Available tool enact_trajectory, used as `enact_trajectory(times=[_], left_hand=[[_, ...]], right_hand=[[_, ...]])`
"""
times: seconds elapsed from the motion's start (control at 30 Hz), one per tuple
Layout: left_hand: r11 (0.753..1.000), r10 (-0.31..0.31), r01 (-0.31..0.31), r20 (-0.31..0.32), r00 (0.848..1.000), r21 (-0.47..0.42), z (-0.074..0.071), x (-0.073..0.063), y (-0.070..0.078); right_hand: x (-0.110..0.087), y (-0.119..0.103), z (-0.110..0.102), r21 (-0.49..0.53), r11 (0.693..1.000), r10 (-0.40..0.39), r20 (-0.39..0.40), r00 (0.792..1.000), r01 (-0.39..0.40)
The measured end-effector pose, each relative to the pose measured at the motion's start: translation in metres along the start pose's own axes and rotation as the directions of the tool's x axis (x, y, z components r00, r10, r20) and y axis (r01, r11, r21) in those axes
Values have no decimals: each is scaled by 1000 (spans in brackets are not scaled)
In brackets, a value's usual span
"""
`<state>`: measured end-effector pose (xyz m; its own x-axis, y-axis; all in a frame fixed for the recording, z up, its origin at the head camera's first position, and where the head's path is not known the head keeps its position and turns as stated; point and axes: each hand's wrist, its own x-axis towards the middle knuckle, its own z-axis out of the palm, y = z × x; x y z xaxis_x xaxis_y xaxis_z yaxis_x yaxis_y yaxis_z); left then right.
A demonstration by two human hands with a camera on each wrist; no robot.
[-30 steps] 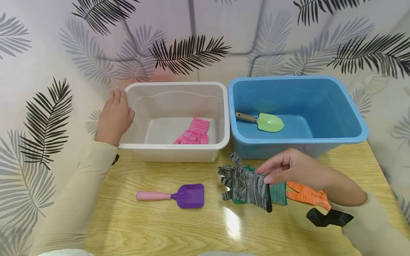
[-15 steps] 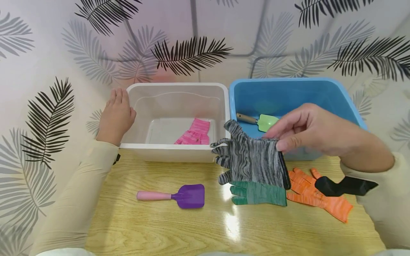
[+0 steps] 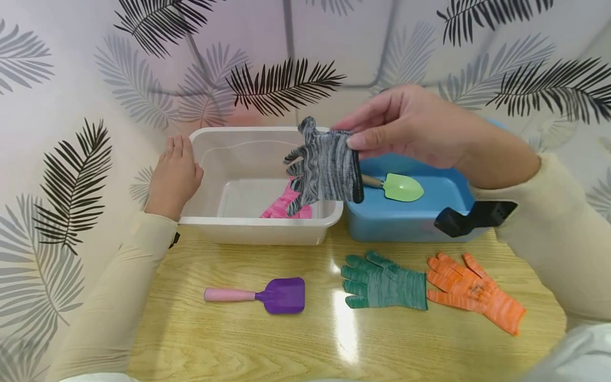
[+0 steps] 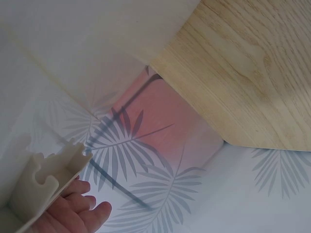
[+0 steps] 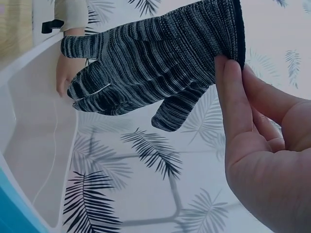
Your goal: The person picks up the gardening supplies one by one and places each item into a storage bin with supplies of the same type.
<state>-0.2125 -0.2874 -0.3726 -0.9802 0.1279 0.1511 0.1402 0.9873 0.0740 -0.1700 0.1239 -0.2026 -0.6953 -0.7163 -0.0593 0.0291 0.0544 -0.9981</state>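
My right hand [image 3: 406, 124] pinches the cuff of a black-and-grey striped knit glove [image 3: 329, 164] between thumb and fingers. The glove hangs over the inner rims of the two bins, fingers pointing left; the right wrist view shows the same glove [image 5: 146, 58] spread out from the fingertips. My left hand [image 3: 174, 172] rests on the left rim of the white bin [image 3: 258, 222], fingers straight. In the left wrist view its fingers [image 4: 77, 204] show just past the rim. A pink glove [image 3: 279, 204] lies inside the white bin, partly hidden by the striped one.
The blue bin [image 3: 391, 223] beside it holds a green trowel [image 3: 403, 188] with a wooden handle. On the wooden table lie a purple shovel [image 3: 285, 295] with a pink handle, a green glove [image 3: 389, 284] and an orange glove [image 3: 477, 292]. Leaf-patterned cloth backs the table.
My right hand has lifted the striped glove up off the green glove and carried it left, over the bins. My left hand has stayed on the white bin's rim.
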Motion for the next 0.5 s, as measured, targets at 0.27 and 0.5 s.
enact_trajectory(times=[0.27,0.5], left_hand=[[1000,2,-2,-16,1000,8,4,2,-4],[1000,6,-6,-23,1000,5,4,1,-5]], right_hand=[[53,2,2,-82,994,71,-46,996,-75],[100,22,-3,55,989,138,-71,988,-134]])
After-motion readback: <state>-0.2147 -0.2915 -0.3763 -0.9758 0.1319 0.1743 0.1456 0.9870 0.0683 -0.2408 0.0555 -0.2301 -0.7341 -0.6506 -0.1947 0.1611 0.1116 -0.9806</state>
